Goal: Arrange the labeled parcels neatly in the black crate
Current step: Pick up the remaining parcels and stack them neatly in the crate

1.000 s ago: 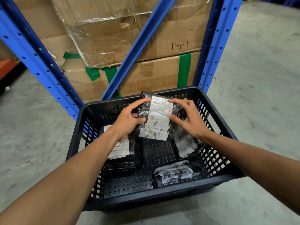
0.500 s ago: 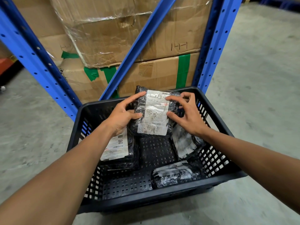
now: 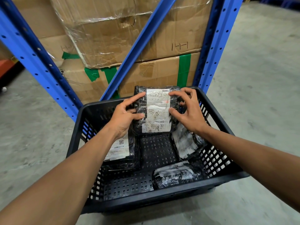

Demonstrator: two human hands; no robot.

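A black slotted crate (image 3: pixel 172 194) stands on the concrete floor. I hold a black-wrapped parcel with a white label (image 3: pixel 156 111) upright against the crate's far wall. My left hand (image 3: pixel 125 116) grips its left edge and my right hand (image 3: pixel 186 111) grips its right edge. Three more labeled parcels lie inside: a flat parcel (image 3: pixel 121 150) at the left, partly under my left wrist, a tilted parcel (image 3: pixel 186 142) leaning on the right wall, and a rolled parcel (image 3: pixel 176 174) at the near right.
A blue steel rack with upright posts (image 3: pixel 211 46) and a diagonal brace (image 3: pixel 138 46) stands just behind the crate. Taped cardboard boxes (image 3: pixel 113 30) fill the rack. Grey concrete floor (image 3: pixel 259 78) lies on both sides.
Both hands have raised the held parcel and moved it toward the crate's far wall, standing it more upright. The other parcels have not moved.
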